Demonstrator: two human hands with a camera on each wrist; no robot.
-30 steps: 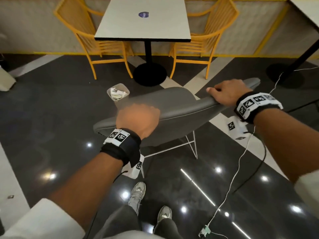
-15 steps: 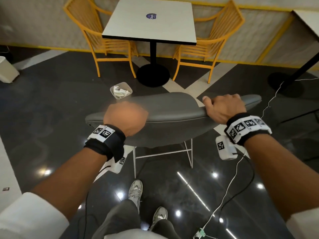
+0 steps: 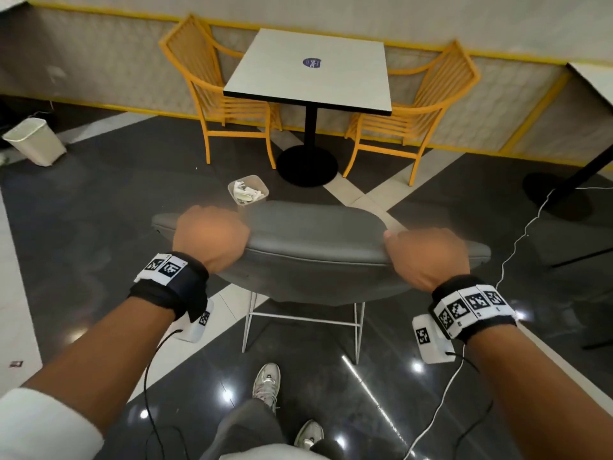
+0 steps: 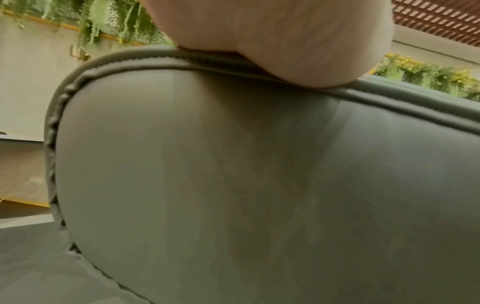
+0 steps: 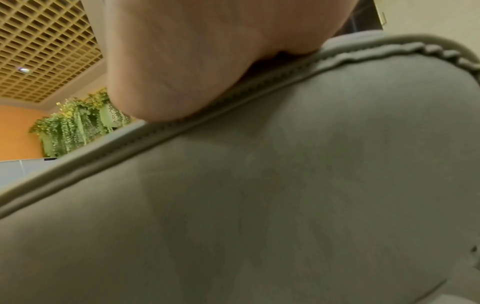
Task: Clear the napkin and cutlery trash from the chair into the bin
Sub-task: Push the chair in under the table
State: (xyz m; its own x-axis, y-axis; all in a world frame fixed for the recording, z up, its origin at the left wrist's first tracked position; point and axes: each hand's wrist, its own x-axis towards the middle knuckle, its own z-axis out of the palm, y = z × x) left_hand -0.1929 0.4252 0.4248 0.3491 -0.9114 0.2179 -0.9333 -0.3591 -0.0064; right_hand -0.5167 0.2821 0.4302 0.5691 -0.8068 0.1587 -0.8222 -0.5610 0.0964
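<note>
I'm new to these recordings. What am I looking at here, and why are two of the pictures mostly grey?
No machine here: a person wears a head camera and one on each wrist. From the head view, the left hand and right hand each have a grip on the top edge of a grey chair backrest. The wrist views look along each palm, so the grey padding fills them. Beyond the chair, a small clear bin with white trash inside stands on the floor. A larger white bin stands far left.

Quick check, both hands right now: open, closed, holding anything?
Left hand: closed, gripping the grey chair's backrest top edge.
Right hand: closed, gripping the same backrest edge.
</note>
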